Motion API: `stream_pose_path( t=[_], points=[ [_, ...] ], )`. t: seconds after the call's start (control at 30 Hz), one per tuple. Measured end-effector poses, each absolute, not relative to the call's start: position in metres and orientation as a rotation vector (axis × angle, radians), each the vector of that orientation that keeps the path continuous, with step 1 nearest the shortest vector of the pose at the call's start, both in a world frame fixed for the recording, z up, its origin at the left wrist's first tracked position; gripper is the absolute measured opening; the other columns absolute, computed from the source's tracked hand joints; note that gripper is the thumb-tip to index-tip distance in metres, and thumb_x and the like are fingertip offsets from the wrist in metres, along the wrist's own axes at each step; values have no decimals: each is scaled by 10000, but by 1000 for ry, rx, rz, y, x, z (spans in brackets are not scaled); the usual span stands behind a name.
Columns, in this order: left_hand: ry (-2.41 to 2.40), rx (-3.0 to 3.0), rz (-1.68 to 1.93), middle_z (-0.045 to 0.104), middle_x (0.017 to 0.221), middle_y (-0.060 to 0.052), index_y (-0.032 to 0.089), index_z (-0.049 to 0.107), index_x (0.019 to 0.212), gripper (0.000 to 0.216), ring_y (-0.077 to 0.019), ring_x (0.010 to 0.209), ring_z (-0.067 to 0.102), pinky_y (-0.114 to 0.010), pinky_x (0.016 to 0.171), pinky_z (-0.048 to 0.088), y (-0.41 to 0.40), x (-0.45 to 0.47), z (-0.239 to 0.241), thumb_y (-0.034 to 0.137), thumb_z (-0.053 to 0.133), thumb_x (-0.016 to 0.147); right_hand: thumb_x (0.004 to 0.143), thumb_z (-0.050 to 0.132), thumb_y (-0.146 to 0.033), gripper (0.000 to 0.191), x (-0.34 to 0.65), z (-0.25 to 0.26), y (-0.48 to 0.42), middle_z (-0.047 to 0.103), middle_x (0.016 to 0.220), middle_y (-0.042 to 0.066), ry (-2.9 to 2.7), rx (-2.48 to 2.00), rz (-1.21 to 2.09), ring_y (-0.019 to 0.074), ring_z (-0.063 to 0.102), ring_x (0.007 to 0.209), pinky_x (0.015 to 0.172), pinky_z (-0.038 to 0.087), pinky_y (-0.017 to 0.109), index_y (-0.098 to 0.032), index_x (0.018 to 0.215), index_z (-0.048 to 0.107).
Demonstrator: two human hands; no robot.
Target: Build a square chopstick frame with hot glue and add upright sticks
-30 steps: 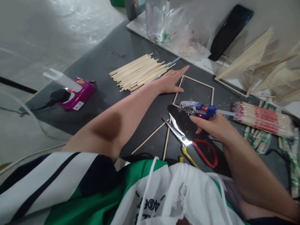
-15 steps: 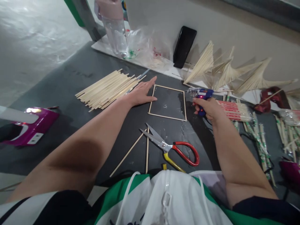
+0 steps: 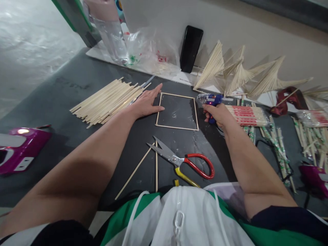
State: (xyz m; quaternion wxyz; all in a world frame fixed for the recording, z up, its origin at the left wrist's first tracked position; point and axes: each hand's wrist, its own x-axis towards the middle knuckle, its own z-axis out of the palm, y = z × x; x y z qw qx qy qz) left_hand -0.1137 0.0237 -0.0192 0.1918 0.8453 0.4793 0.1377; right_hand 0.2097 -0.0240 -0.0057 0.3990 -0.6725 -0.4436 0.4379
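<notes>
A square frame of thin wooden sticks [image 3: 177, 128] lies flat on the dark table. My left hand [image 3: 145, 104] rests at its left side with fingers stretched out and the thumb tip by the left stick. In my right hand [image 3: 217, 115] is a blue hot glue gun [image 3: 214, 99], its nozzle at the frame's upper right corner. Below the frame, scissors [image 3: 176, 160] with one red and one yellow handle lie with blades apart, over the ends of two loose sticks [image 3: 135, 172]. A pile of wooden sticks [image 3: 107, 102] spreads to the left of my left hand.
Along the wall stand a bottle [image 3: 109, 37], a plastic bag [image 3: 153, 48], a black phone [image 3: 191, 49] and fan-shaped stick structures [image 3: 241, 77]. Wrapped chopsticks [image 3: 247, 116] lie to the right. Magenta devices sit at the far left [image 3: 33, 147] and the far right [image 3: 314, 177].
The whole view has shifted, so everything appears slightly farther left. Both hands keep their places beside the frame, and the glue gun nozzle stays near the same corner.
</notes>
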Motion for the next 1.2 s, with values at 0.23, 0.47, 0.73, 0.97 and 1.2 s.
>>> stream_pose_path(
  t=[0.23, 0.47, 0.73, 0.97, 1.2],
  points=[
    [1350, 2361, 403, 455, 1630, -115, 266, 44, 1698, 1075, -309, 1425, 507, -447, 1224, 361, 25, -114, -21, 466, 685, 859, 807, 773, -234, 213, 207, -7, -23, 554, 527, -36, -1110, -1728, 1102, 85, 479, 399, 377, 534, 228, -186, 706, 592],
    [1340, 2367, 387, 434, 1641, -137, 222, 46, 1698, 1062, -316, 1443, 491, -446, 1239, 337, 24, -114, -20, 462, 670, 873, 806, 751, -223, 202, 208, -5, -27, 552, 525, -26, -1137, -1761, 1098, 95, 488, 409, 374, 547, 249, -183, 690, 590],
    [1351, 2385, 381, 430, 1646, -110, 253, 24, 1698, 1065, -309, 1477, 455, -425, 1227, 347, 26, -115, -22, 469, 672, 881, 801, 750, -199, 210, 207, -2, -29, 542, 518, -33, -1123, -1760, 1088, 82, 466, 394, 368, 538, 231, -181, 674, 584],
    [1349, 2382, 388, 433, 1644, -101, 261, 21, 1699, 1062, -307, 1480, 449, -411, 1229, 347, 27, -116, -25, 473, 670, 885, 822, 736, -197, 200, 204, -4, -29, 540, 518, -27, -1118, -1755, 1074, 96, 490, 386, 388, 564, 267, -181, 680, 597],
    [1333, 2391, 394, 417, 1656, -111, 255, 25, 1699, 1052, -315, 1492, 437, -425, 1232, 341, 26, -116, -24, 476, 663, 891, 794, 772, -218, 222, 206, -6, -28, 544, 506, -29, -1119, -1805, 1045, 104, 500, 376, 402, 577, 285, -186, 667, 593]
  ],
)
